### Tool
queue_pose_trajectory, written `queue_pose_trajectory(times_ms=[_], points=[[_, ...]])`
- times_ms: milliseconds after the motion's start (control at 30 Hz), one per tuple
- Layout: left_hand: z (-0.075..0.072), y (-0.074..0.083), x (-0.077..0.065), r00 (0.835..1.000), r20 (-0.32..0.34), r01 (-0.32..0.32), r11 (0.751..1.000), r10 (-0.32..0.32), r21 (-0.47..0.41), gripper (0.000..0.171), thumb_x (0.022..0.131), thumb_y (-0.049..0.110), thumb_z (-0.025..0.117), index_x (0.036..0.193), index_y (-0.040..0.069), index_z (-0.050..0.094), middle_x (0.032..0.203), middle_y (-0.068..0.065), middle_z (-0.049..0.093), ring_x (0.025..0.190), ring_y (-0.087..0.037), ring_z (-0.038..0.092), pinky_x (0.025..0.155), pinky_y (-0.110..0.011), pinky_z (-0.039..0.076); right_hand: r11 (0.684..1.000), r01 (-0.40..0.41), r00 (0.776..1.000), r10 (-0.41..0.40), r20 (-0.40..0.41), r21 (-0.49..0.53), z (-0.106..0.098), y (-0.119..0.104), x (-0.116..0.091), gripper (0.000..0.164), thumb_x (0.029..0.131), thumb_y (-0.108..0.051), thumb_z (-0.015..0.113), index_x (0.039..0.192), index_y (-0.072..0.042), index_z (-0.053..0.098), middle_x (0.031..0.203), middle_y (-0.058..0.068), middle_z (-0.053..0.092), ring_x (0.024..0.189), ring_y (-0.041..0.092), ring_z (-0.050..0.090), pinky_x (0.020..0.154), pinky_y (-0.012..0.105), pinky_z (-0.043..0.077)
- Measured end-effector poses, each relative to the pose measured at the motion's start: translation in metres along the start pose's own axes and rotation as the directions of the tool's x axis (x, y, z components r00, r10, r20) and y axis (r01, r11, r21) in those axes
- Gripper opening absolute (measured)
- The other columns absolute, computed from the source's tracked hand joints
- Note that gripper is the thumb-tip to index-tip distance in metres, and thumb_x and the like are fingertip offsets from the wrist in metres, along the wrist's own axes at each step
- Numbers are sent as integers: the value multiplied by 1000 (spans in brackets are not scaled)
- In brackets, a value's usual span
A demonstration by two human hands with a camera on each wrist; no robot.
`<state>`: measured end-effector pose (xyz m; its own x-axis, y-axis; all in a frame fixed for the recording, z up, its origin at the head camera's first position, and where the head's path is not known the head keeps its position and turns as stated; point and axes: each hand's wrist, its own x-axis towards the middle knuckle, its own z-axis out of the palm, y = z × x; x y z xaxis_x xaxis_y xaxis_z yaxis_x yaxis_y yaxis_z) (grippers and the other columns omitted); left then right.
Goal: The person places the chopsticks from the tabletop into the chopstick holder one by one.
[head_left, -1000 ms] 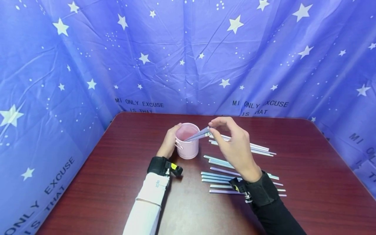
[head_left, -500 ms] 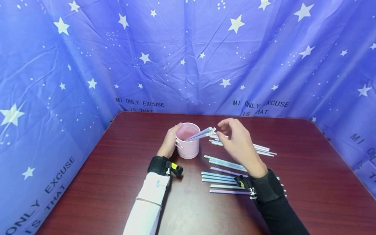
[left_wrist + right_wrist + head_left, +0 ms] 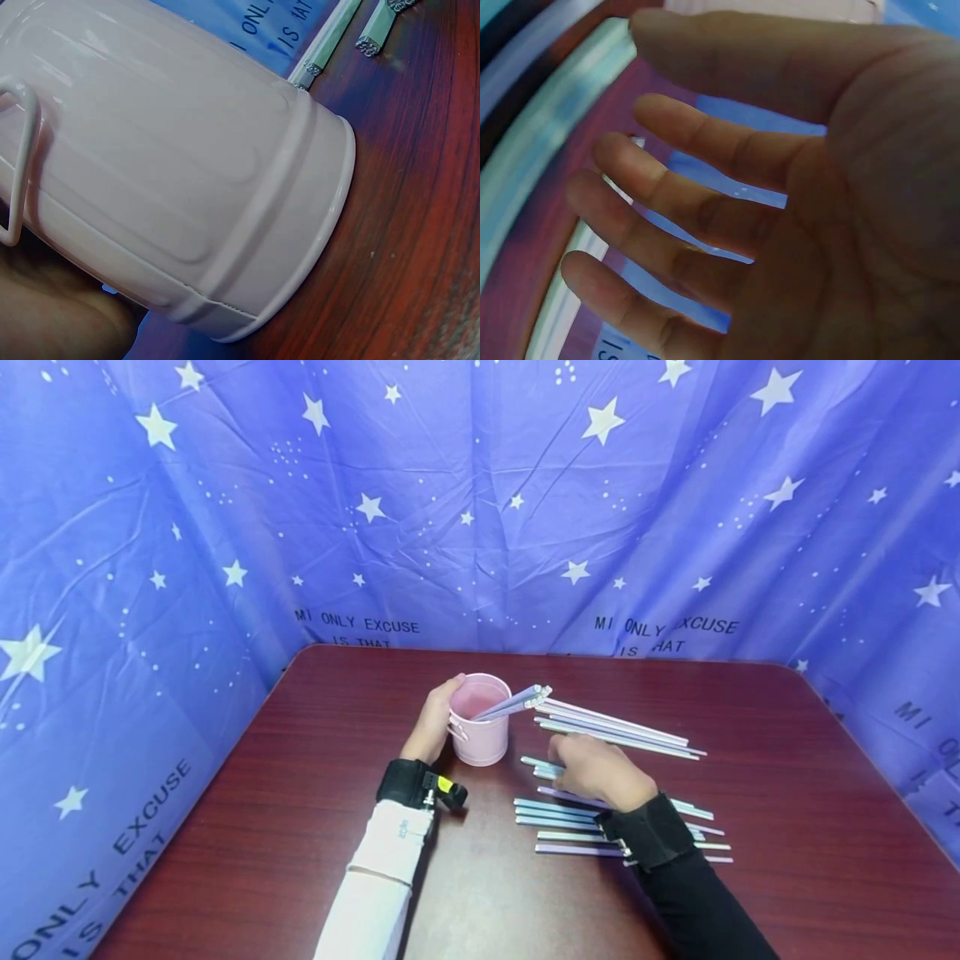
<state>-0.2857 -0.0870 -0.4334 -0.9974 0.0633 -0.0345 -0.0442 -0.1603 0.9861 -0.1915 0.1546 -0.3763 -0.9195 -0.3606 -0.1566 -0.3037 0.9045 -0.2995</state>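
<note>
My left hand (image 3: 431, 723) holds the small pink bucket (image 3: 480, 742) upright by its left side, thumb at the rim. The bucket's wall (image 3: 165, 142) fills much of the left wrist view. Several pastel sticks (image 3: 519, 700) lean together in the bucket and jut out over its right rim. My right hand (image 3: 602, 774) is low over the lower group of pastel sticks (image 3: 558, 814) and hides their middles. In the right wrist view its fingers (image 3: 697, 142) are apart and loosely bent, holding nothing; the thumb tip overlaps the end of a pale green stick (image 3: 562, 124).
Another group of white and pale sticks (image 3: 630, 728) lies on the table behind the right hand. The dark red wooden table (image 3: 300, 827) reaches back to a blue curtain (image 3: 420, 510) with white stars. A wrist camera (image 3: 450, 792) sits on the left forearm.
My right hand has let go of the sticks leaning in the bucket and moved down toward the viewer, over the lower group. The left hand and bucket have stayed in place.
</note>
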Motion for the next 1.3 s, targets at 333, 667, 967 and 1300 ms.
queue_pose_trajectory(times_ms=[333, 667, 967, 1300], points=[[0, 0, 0, 1000, 2, -5, 1000, 5, 7, 51, 111, 30, 48, 139, -9, 64, 154, -23, 59, 150, -30, 48, 132, -46, 31, 999, -45, 999, 45, -13, -24, 17, 10, 12, 22, 81, 3, 72, 95, -12, 66, 93, 3, 70, 89, 23, 68, 73, 48, 60], [0, 1, 0, 1000, -17, -2, 1000, 2, 16, 51, 110, 28, 49, 142, -10, 61, 161, -22, 53, 156, -32, 43, 134, -46, 28, 998, -55, 998, 55, 20, -8, 17, 15, 18, 24, 85, -7, 84, 92, -14, 62, 90, 1, 65, 86, 20, 64, 75, 45, 58], [-1, 1, 0, 1000, -14, 6, 1000, -6, 18, 52, 110, 28, 48, 143, -10, 61, 163, -22, 51, 157, -32, 41, 135, -46, 26, 1000, -7, 1000, 7, 1, -14, 13, 14, 14, 19, 87, -1, 76, 86, -15, 63, 86, 1, 65, 81, 18, 62, 70, 39, 56], [0, 3, 0, 1000, -1, 12, 1000, -12, 10, 51, 110, 30, 49, 139, -9, 64, 156, -22, 57, 151, -30, 47, 132, -46, 31, 992, 122, 974, -112, -199, 42, -14, 9, 1, 18, 92, -1, 73, 87, -14, 61, 76, -2, 58, 73, 16, 56, 67, 34, 49]])
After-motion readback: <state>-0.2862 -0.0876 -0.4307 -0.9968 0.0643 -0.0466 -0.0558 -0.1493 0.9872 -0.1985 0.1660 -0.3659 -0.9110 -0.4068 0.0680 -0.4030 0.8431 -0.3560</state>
